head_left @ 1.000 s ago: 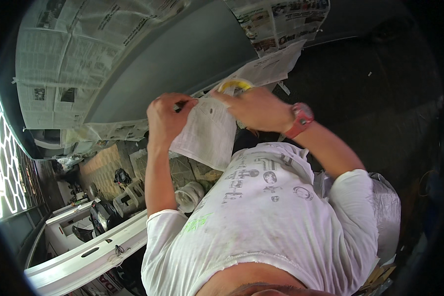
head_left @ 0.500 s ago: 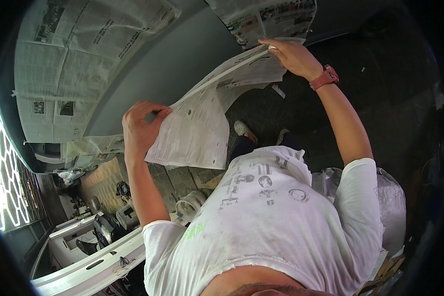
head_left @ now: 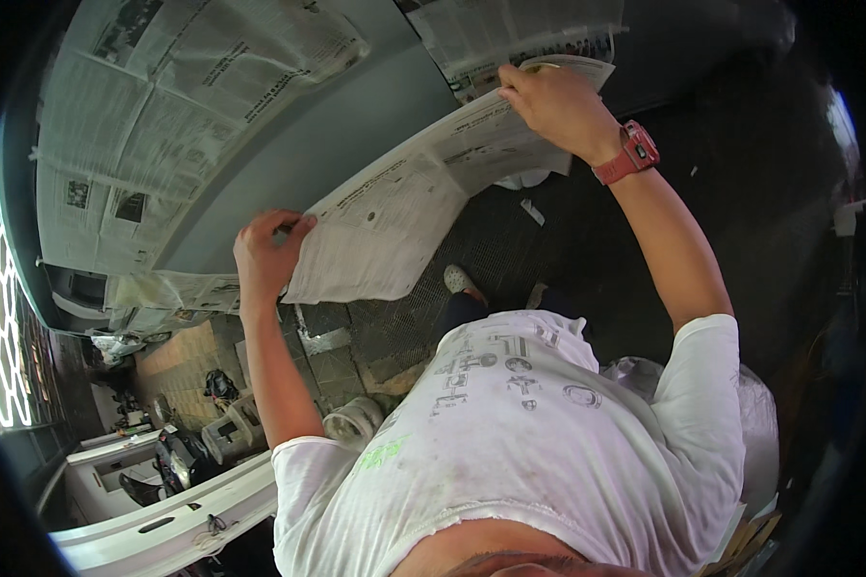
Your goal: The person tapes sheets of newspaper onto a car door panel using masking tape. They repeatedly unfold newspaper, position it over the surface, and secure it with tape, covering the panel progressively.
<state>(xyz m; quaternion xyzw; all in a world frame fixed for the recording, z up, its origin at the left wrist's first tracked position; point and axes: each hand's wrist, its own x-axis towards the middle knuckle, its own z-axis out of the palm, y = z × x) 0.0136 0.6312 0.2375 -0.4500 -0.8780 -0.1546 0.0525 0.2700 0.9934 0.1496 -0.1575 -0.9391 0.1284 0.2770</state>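
Note:
A newspaper sheet (head_left: 394,212) stretches between my two hands, its upper edge running along the grey painted panel (head_left: 303,159) and its lower part hanging down. My left hand (head_left: 267,258) pinches the sheet's left corner between thumb and fingers. Towards the sheet's far right end, my right hand (head_left: 563,111), with a red watch (head_left: 630,154) on its wrist, grips the upper edge. Other newspaper sheets (head_left: 130,135) cover the panel on the left, and another newspaper piece (head_left: 520,34) lies on it at the top. Whether the held sheet touches the panel all along, I cannot tell.
Below the sheet is a dark floor (head_left: 491,240) with a small white scrap (head_left: 532,212) on it. At lower left are a white bumper-like part (head_left: 178,514) and a round pale container (head_left: 353,421). A silvery plastic-covered thing (head_left: 755,433) stands behind my right side.
The sheet's upper edge has been drawn up closer to the panel and lies smoother, with its lower corner raised. My right hand has shifted slightly up, my left slightly left.

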